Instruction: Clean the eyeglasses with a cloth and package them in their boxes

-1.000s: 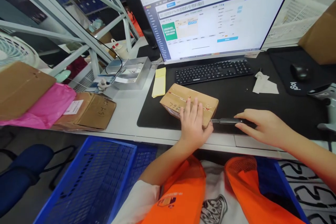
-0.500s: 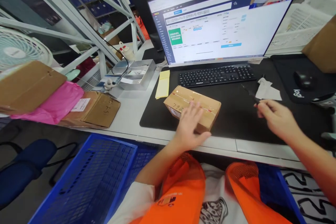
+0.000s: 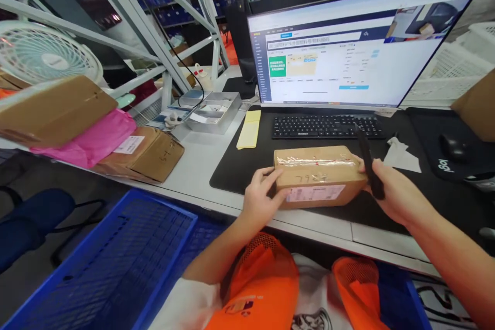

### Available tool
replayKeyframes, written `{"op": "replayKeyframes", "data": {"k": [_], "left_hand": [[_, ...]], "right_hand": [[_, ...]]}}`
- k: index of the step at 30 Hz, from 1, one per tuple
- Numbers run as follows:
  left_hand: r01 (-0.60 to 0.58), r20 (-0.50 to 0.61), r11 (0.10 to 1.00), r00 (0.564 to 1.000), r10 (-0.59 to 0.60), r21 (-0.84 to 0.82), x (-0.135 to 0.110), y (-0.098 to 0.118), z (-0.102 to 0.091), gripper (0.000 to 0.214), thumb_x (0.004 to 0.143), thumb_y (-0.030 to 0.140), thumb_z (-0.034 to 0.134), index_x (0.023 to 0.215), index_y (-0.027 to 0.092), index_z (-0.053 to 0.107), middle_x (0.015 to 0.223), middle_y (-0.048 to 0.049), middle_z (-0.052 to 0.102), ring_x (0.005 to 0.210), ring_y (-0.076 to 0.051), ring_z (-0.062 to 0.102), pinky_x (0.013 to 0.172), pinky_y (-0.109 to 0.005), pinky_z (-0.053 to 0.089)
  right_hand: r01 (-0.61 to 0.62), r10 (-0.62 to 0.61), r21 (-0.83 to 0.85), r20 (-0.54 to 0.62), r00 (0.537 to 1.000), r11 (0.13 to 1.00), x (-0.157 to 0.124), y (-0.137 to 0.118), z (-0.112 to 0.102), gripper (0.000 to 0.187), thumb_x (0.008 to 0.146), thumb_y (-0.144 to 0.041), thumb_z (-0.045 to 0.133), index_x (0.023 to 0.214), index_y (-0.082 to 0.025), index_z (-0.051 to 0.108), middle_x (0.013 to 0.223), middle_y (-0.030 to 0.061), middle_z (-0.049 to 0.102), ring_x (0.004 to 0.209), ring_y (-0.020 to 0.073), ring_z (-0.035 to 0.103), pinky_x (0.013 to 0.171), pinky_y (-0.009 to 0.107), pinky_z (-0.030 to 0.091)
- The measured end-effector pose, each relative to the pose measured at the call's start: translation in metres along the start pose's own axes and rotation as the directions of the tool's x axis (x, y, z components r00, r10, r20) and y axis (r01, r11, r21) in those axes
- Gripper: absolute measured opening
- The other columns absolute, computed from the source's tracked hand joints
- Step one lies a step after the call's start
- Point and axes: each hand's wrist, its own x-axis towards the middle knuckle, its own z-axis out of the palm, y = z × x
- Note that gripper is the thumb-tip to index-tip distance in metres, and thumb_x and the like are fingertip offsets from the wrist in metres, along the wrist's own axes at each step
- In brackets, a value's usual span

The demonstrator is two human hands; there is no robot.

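Observation:
A small taped cardboard box [image 3: 317, 175] with a white label on its near side rests on the black desk mat [image 3: 240, 165] in front of the keyboard [image 3: 327, 126]. My left hand [image 3: 261, 198] grips the box's left end. My right hand [image 3: 394, 191] is closed round a dark utility knife [image 3: 369, 165] and presses against the box's right end, the knife pointing up and away.
A monitor [image 3: 356, 46] stands behind the keyboard. Yellow notes [image 3: 249, 129], a metal tray [image 3: 212, 111], stacked cardboard boxes [image 3: 149, 154], a pink bag [image 3: 93, 142] and a fan [image 3: 46, 51] lie left. A mouse [image 3: 452, 147] and crumpled paper [image 3: 400, 157] sit right. A blue crate [image 3: 112, 263] stands below the desk edge.
My right hand picked up the knife from the mat and brought it to the box's right end. My left hand shifted from the box top to its left end; the box turned square to me.

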Motion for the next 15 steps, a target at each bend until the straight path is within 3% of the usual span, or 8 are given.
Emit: {"op": "replayKeyframes", "data": {"k": [2,3,6,8,10,15], "left_hand": [[-0.204,-0.038,0.972,0.977,0.209,0.118,-0.010,0.013,0.002,0.028,0.086,0.032,0.074,0.113,0.025,0.074,0.130,-0.0122,0.064,0.114,-0.026,0.065,0.090,-0.039,0.056],[-0.302,-0.040,0.944,0.950,0.310,0.135,-0.013,0.017,0.003,0.023,0.086,0.027,0.073,0.109,0.025,0.074,0.126,-0.0106,0.067,0.115,-0.025,0.064,0.093,-0.040,0.053],[-0.462,-0.011,0.881,0.885,0.465,0.101,-0.018,0.020,0.008,0.022,0.088,0.019,0.071,0.109,0.025,0.071,0.110,-0.0038,0.076,0.113,-0.021,0.066,0.093,-0.037,0.047],[-0.438,-0.020,0.893,0.897,0.443,0.105,-0.019,0.019,0.011,0.023,0.090,0.020,0.070,0.112,0.026,0.070,0.108,-0.0018,0.077,0.111,-0.019,0.067,0.092,-0.036,0.043],[-0.412,-0.019,0.905,0.909,0.416,0.107,-0.020,0.017,0.013,0.022,0.092,0.022,0.069,0.113,0.028,0.070,0.110,-0.0007,0.077,0.111,-0.018,0.067,0.094,-0.036,0.040],[-0.407,-0.048,0.910,0.911,0.411,0.078,-0.021,0.013,0.017,0.021,0.094,0.025,0.067,0.114,0.030,0.072,0.109,0.0004,0.078,0.110,-0.016,0.067,0.094,-0.035,0.040]], "right_hand": [[0.105,-0.111,-0.262,-0.011,0.994,0.959,0.001,-0.013,-0.005,0.041,0.094,-0.062,0.054,0.093,-0.023,0.069,0.115,0.0077,0.072,0.108,0.0272,0.068,0.084,0.040,0.060],[0.186,-0.202,-0.423,0.007,0.979,0.887,-0.003,-0.020,-0.004,0.041,0.095,-0.061,0.053,0.095,-0.023,0.069,0.116,0.0081,0.072,0.110,0.0271,0.067,0.089,0.041,0.058],[0.381,-0.415,-0.771,0.168,0.894,0.511,-0.022,-0.038,0.009,0.037,0.097,-0.054,0.053,0.100,-0.023,0.071,0.107,0.0094,0.072,0.101,0.0267,0.069,0.087,0.040,0.056],[0.466,-0.408,-0.818,0.319,0.855,0.337,-0.037,-0.046,0.021,0.035,0.099,-0.049,0.052,0.114,-0.024,0.071,0.107,0.0093,0.073,0.096,0.0263,0.070,0.080,0.038,0.057],[0.538,-0.350,-0.809,0.445,0.824,0.237,-0.048,-0.049,0.031,0.037,0.101,-0.045,0.051,0.129,-0.027,0.068,0.114,0.0083,0.073,0.097,0.0260,0.071,0.079,0.038,0.056],[0.559,-0.315,-0.829,0.526,0.790,0.016,-0.060,-0.050,0.046,0.039,0.103,-0.045,0.046,0.124,-0.028,0.073,0.098,0.0073,0.074,0.076,0.0223,0.070,0.059,0.034,0.049]]}}
